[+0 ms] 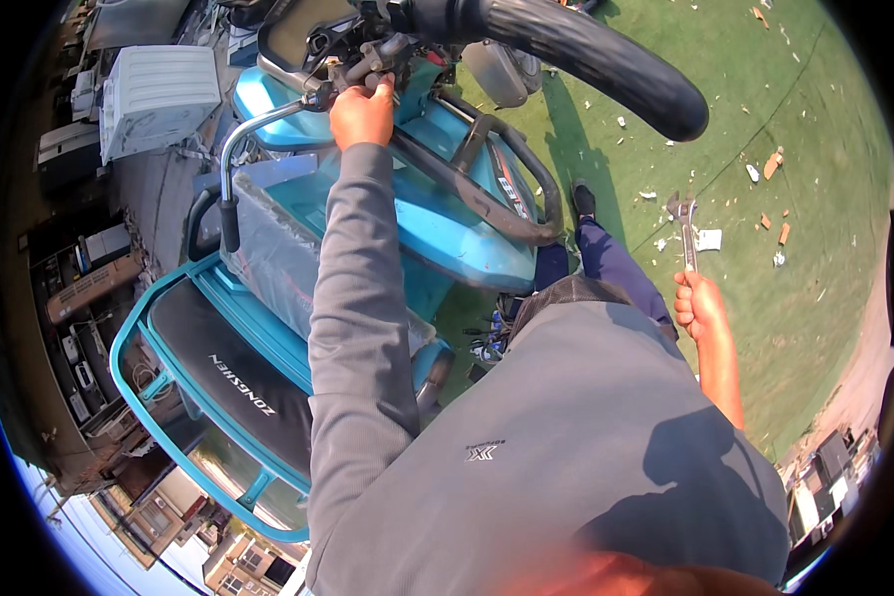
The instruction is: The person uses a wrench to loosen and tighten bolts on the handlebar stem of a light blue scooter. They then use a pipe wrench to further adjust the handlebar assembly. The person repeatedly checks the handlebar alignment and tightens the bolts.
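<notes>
My left hand [362, 112] is closed around a metal fitting [372, 62] at the steering column of a turquoise motor tricycle [457, 238]. Its thumb lies along the fitting, and its fingertips are mostly hidden. From beside that hand a chrome handlebar [236, 149] bends toward a black grip [229, 226]. Out to the right, my right hand [700, 306] is wrapped round the handle of a metal wrench [689, 243], whose jaw end points away from me over the green ground. Nothing touches the wrench's jaws.
A padded black backrest [228, 372] in a turquoise frame stands at left. Clear plastic [278, 253] covers part beside it. A thick black curved bar [606, 60] crosses the top. A white ribbed box [159, 99] is far left. Scraps [773, 164] litter the green ground [805, 258].
</notes>
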`<state>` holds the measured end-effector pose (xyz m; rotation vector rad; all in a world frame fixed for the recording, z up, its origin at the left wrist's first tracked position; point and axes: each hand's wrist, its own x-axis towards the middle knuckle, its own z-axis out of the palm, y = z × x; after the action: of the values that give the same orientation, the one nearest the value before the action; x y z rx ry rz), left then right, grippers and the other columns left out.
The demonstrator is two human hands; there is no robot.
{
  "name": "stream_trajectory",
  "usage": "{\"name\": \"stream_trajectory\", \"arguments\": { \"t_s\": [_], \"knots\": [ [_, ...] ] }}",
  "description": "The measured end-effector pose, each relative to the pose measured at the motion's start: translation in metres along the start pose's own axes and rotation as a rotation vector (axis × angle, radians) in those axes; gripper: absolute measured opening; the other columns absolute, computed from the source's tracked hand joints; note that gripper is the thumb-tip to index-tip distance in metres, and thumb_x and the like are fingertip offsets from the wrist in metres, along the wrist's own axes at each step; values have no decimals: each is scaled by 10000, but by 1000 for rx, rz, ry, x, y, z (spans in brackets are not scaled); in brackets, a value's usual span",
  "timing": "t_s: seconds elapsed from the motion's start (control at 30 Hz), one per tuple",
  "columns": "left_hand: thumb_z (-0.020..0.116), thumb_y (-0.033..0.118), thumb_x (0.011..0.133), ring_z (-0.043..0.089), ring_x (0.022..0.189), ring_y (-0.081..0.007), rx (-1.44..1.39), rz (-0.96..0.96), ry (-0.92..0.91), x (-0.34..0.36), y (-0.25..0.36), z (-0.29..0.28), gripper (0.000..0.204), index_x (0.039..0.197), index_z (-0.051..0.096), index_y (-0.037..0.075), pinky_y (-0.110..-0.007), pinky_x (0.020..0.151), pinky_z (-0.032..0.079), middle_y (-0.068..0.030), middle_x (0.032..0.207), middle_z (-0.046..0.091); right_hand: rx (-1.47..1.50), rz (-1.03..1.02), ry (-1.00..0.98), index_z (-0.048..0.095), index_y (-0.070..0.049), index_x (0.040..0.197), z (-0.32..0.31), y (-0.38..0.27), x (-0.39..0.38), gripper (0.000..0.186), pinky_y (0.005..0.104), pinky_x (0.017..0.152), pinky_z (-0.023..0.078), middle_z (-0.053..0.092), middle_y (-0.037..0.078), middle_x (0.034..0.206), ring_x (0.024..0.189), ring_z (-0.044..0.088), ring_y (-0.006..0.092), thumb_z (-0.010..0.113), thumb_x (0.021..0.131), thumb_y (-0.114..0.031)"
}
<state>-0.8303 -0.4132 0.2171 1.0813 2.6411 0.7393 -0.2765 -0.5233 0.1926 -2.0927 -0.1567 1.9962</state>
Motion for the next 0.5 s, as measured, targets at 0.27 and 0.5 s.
{"name": "stream_trajectory", "arguments": {
  "t_s": [0.27,0.5],
  "knots": [
    [754,359,793,709,854,-315,77,-63,-2,5,8,-5,378,896,750,-5,-386,812,534,-195,855,725,20,-4,5,488,-72,990,-5,5,-2,276,236,367,177,278,-78,579,423,232,49,411,1052,-330],
    [734,420,796,704,892,-338,41,-82,12,4,4,-1,411,903,762,24,-407,849,531,-184,912,735,39,-17,14,488,-78,995,-12,4,-2,277,234,365,177,278,-84,583,421,229,46,412,1051,-338]
  ]
}}
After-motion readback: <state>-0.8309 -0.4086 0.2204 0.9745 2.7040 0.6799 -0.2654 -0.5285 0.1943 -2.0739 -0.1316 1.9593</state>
